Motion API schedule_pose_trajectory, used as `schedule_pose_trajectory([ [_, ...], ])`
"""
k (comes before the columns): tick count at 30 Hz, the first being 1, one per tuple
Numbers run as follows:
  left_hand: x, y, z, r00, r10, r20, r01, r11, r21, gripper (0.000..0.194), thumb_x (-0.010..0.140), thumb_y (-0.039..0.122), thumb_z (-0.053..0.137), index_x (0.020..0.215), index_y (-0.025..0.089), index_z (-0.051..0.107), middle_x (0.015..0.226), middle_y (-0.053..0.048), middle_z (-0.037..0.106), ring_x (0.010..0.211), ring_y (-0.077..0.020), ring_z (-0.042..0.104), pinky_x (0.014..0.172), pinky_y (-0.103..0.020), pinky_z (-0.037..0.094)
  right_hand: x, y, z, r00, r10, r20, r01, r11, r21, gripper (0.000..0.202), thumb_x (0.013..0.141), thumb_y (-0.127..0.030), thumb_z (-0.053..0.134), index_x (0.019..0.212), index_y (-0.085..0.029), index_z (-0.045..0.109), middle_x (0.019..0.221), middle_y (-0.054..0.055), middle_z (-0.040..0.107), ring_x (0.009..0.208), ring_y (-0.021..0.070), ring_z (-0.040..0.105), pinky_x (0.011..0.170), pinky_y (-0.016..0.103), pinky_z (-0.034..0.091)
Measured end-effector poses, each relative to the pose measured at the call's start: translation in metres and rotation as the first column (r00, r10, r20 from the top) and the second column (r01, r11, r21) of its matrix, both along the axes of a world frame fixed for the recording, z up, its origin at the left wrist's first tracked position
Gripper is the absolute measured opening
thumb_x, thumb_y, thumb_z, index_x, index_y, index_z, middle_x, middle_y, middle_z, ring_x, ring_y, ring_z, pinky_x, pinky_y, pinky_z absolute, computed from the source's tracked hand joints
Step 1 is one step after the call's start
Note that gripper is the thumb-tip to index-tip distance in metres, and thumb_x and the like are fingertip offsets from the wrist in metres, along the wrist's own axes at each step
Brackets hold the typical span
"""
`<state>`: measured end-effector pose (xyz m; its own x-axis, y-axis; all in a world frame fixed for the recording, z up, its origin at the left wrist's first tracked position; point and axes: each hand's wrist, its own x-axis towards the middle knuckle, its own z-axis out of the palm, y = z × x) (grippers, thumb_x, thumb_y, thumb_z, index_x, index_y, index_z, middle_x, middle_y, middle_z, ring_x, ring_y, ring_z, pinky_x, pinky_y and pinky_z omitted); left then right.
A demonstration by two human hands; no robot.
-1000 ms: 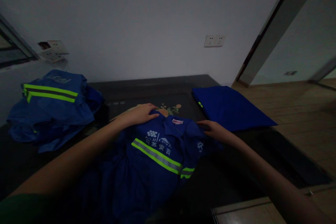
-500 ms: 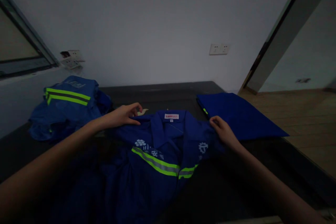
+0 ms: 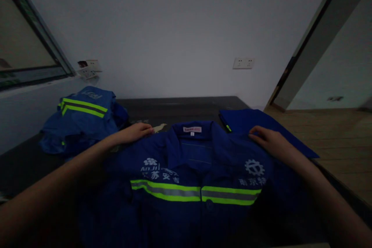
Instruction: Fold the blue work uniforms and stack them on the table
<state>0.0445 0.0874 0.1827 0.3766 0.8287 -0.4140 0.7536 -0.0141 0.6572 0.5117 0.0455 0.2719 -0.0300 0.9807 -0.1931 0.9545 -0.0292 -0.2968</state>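
A dark blue work jacket point(image 3: 186, 178) lies front side up before me, its collar at the far end with a white and red label inside. Yellow-green and grey reflective bands cross the chest, with white printing above them. My left hand point(image 3: 135, 132) pinches the shoulder at the left, fingers closed on the cloth. At the opposite shoulder my right hand point(image 3: 267, 139) grips the fabric between thumb and fingers. The jacket's lower part and sleeves fade into shadow.
On the dark table point(image 3: 174, 104), a heap of blue work clothes point(image 3: 84, 112) with reflective bands sits at the left. A flat folded blue garment point(image 3: 250, 118) lies at the right, partly behind my right hand. A white wall with sockets point(image 3: 243, 63) rises behind.
My right hand has moved right, and the jacket's front is now spread wider and straighter, showing more of the printing. My left hand's fingers have closed on the shoulder.
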Motion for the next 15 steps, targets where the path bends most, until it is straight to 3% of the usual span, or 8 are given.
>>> schedule_pose_trajectory([
  [2, 0.013, -0.004, -0.036, 0.995, -0.084, -0.044, 0.085, 0.996, 0.015, 0.044, 0.08, 0.053, 0.047, 0.095, 0.017, 0.067, 0.099, -0.011, 0.07, 0.091, -0.0247, 0.065, 0.079, -0.031, 0.049, 0.005, -0.001, -0.033, 0.979, 0.087, 0.185, -0.071, 0.993, -0.092, 0.018, 0.081, -0.028, 0.056, 0.094, -0.02, 0.066, 0.097, 0.01, 0.069, 0.089, 0.0276, 0.065, 0.077, 0.039, 0.051],
  [5, 0.024, -0.014, -0.068, 0.985, -0.175, -0.006, 0.175, 0.985, 0.007, 0.041, 0.085, 0.048, 0.045, 0.103, 0.018, 0.066, 0.109, -0.01, 0.069, 0.1, -0.024, 0.063, 0.086, -0.029, 0.046, 0.003, -0.008, -0.069, 0.96, 0.217, 0.178, -0.189, 0.969, -0.161, 0.026, 0.085, -0.026, 0.053, 0.106, -0.02, 0.066, 0.113, 0.011, 0.066, 0.105, 0.0274, 0.062, 0.089, 0.039, 0.049],
  [10, 0.036, -0.015, -0.075, 0.982, -0.187, -0.017, 0.184, 0.977, -0.111, 0.047, 0.089, 0.051, 0.039, 0.089, 0.015, 0.07, 0.088, -0.01, 0.071, 0.079, -0.0239, 0.065, 0.071, -0.029, 0.045, -0.012, -0.009, -0.097, 0.949, 0.315, -0.021, -0.311, 0.921, -0.236, 0.026, 0.087, -0.025, 0.049, 0.105, -0.021, 0.068, 0.113, 0.008, 0.068, 0.107, 0.0238, 0.062, 0.095, 0.036, 0.046],
  [12, 0.04, -0.009, -0.074, 0.987, -0.162, -0.021, 0.159, 0.982, -0.104, 0.049, 0.088, 0.053, 0.039, 0.086, 0.015, 0.071, 0.084, -0.01, 0.071, 0.074, -0.0233, 0.064, 0.069, -0.029, 0.043, -0.017, -0.007, -0.104, 0.947, 0.32, -0.034, -0.315, 0.903, -0.292, 0.025, 0.085, -0.023, 0.051, 0.103, -0.02, 0.068, 0.111, 0.008, 0.069, 0.105, 0.0236, 0.063, 0.094, 0.035, 0.047],
  [15, 0.046, -0.004, -0.074, 0.981, -0.195, -0.003, 0.193, 0.976, -0.099, 0.036, 0.083, 0.046, 0.051, 0.083, 0.016, 0.071, 0.08, -0.007, 0.071, 0.073, -0.0218, 0.063, 0.068, -0.027, 0.042, -0.023, -0.008, -0.112, 0.949, 0.314, 0.032, -0.287, 0.901, -0.325, 0.028, 0.081, -0.019, 0.056, 0.108, -0.019, 0.066, 0.116, 0.009, 0.066, 0.106, 0.0244, 0.062, 0.092, 0.034, 0.047],
])
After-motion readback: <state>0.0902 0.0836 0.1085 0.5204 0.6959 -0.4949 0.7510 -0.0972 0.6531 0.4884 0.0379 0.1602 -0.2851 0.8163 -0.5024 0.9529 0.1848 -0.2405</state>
